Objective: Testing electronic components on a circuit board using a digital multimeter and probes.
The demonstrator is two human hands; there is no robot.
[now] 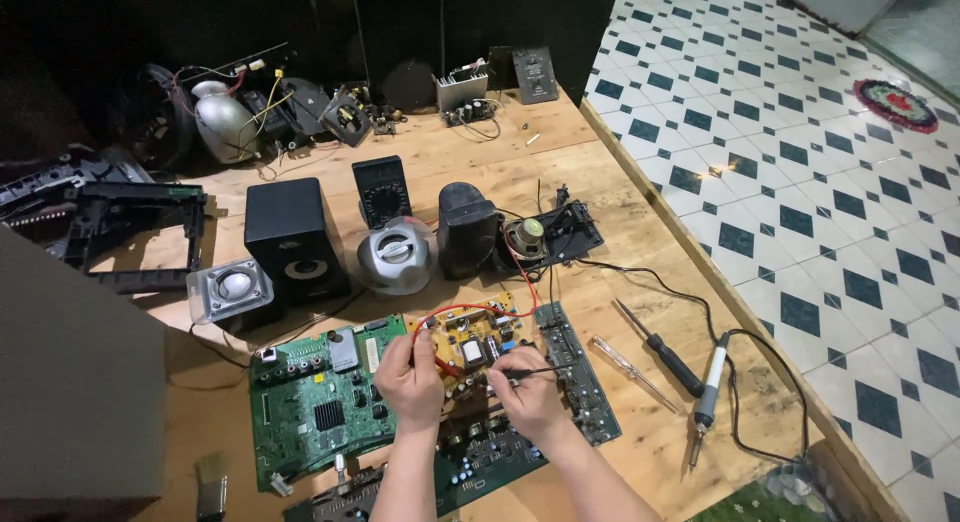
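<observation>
Both hands meet over a small yellow circuit board (470, 342) that lies on a wooden workbench (620, 182), on top of darker boards; the left hand (408, 377) curls at the board's near left corner, its fingers bent and touching the edge beside a looping red wire (455, 310), though whether they pinch the wire or only rest there cannot be told; the right hand (530, 394) is closed around a thin dark tool (530, 371), held like a pen with its tip lying across the board's near edge; the tool's tip is too fine to make out. Forearms run off the bottom edge. Under the wrists a dark board studded with round capacitors is mostly covered; a green circuit board (315, 402) with a ribbed black heat sink lies to the left, and a long narrow dark board (575, 372) to the right. Just beyond stand a boxy black speaker (290, 237), a rounded silver speaker (397, 254), a dark rounded speaker (465, 227) and a black multimeter (381, 189); a bare speaker cone (525, 237) sits on a black frame. Right of the boards lie a black-handled screwdriver (660, 349), a clear-handled screwdriver (632, 372) and a pale soldering iron (708, 392) with a looping black cord. The far bench end fades into shadow, its clutter hard to read; a grey slab at left is cut off; patterned white and dark green floor tiles (800, 182) fill the right.
</observation>
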